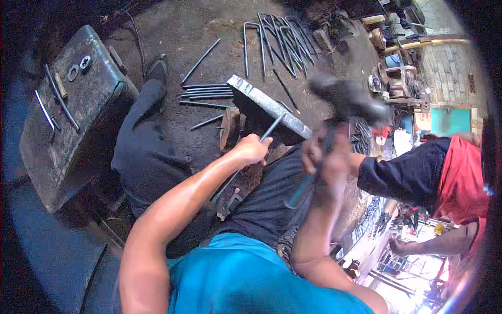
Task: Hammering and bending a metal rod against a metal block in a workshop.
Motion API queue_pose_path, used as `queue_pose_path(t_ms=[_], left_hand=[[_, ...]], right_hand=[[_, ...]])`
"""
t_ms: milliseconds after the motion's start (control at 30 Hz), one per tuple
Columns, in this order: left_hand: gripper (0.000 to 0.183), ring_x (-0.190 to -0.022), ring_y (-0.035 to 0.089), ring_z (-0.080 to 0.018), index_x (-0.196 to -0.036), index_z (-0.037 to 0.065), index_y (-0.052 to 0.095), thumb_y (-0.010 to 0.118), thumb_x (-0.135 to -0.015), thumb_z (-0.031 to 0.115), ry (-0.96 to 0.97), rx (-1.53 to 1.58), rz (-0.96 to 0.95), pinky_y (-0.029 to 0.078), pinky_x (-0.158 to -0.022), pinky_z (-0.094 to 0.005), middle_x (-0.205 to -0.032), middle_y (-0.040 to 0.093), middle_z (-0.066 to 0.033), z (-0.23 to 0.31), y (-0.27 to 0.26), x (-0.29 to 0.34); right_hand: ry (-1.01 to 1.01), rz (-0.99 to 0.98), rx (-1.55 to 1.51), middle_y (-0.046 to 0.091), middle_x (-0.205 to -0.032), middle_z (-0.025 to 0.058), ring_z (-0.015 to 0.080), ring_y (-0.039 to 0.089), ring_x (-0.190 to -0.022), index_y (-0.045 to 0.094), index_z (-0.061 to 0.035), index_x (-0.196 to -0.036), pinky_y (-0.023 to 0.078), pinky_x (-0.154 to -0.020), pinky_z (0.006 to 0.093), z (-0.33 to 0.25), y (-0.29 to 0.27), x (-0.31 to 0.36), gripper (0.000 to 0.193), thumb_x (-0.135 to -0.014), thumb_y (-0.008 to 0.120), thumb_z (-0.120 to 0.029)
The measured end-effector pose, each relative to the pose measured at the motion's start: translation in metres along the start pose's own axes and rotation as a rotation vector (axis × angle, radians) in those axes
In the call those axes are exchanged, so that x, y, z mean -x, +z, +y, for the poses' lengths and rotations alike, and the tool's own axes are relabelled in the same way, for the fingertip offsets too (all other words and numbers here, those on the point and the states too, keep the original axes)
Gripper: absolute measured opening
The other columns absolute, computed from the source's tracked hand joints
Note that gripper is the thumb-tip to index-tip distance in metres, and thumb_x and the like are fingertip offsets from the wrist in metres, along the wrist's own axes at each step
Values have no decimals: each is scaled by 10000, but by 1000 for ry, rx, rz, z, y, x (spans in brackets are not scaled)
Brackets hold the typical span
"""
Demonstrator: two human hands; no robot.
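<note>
Fingers of the left hand (252, 149) curl tight around a steel rod (261, 141), its far end resting on the slanted anvil block (272, 107). Right hand (330, 162) clenches the handle of a raised hammer (345, 99) (head blurred). A glancing blow could, I judge, kick the rod loose or catch the left knuckles, which sit near the block. Bent rods (280, 39) lie beyond.

Dim workshop floor, daylight glare at lower right, motion-blurred hammer (346, 99), fisheye bending, dark vignette at the rim
</note>
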State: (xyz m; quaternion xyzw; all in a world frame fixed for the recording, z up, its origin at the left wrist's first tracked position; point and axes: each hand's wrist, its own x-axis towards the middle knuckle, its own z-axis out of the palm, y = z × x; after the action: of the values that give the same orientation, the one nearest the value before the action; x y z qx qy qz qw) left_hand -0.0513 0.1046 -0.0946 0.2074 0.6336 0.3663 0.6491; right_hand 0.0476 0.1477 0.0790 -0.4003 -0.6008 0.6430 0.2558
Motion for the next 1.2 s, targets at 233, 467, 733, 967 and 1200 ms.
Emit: queue_pose_path(t_ms=[233, 467, 733, 967, 1200], left_hand=[[599, -973, 613, -392, -1013, -86, 622, 519, -881, 490, 20, -135, 93, 469, -818, -422, -1023, 619, -290, -15, 12, -6], [474, -658, 499, -206, -895, -34, 584, 425, -903, 413, -77, 89, -63, 388, -588, -394, -759, 552, -100, 1, 2, 9], [472, -618, 569, -180, -788, -26, 626, 468, -935, 393, -12, -39, -136, 443, -581, -346, -655, 594, -107, -7, 5, 4], [430, -814, 631, -262, -857, -14, 657, 533, -908, 396, 58, -125, 186, 474, -739, -400, -832, 657, -170, -4, 5, 7], [480, -842, 621, -257, -1025, -32, 641, 544, -901, 421, 74, -116, 74, 459, -757, -402, -876, 660, -170, -5, 11, -3]], right_hand=[[206, 92, 154, 400, -515, -16, 103, 380, -358, 457, -76, -809, 286, -327, 251, 35, -17, -58, 469, -934, 433, -527], [-164, -31, -27, 365, -488, 5, 124, 347, -344, 446, -52, -869, 293, -311, 255, -33, -7, -2, 482, -970, 344, -513], [220, 72, 114, 435, -507, -13, 97, 423, -377, 474, -91, -734, 321, -345, 257, 39, -17, -48, 468, -940, 446, -510], [-177, 6, -94, 356, -507, -16, 90, 298, -335, 423, -100, -794, 237, -297, 206, -43, 17, 6, 457, -937, 428, -534], [231, 97, 145, 368, -492, -18, 122, 405, -356, 442, -91, -704, 319, -322, 282, 47, -24, -63, 523, -923, 428, -566]])
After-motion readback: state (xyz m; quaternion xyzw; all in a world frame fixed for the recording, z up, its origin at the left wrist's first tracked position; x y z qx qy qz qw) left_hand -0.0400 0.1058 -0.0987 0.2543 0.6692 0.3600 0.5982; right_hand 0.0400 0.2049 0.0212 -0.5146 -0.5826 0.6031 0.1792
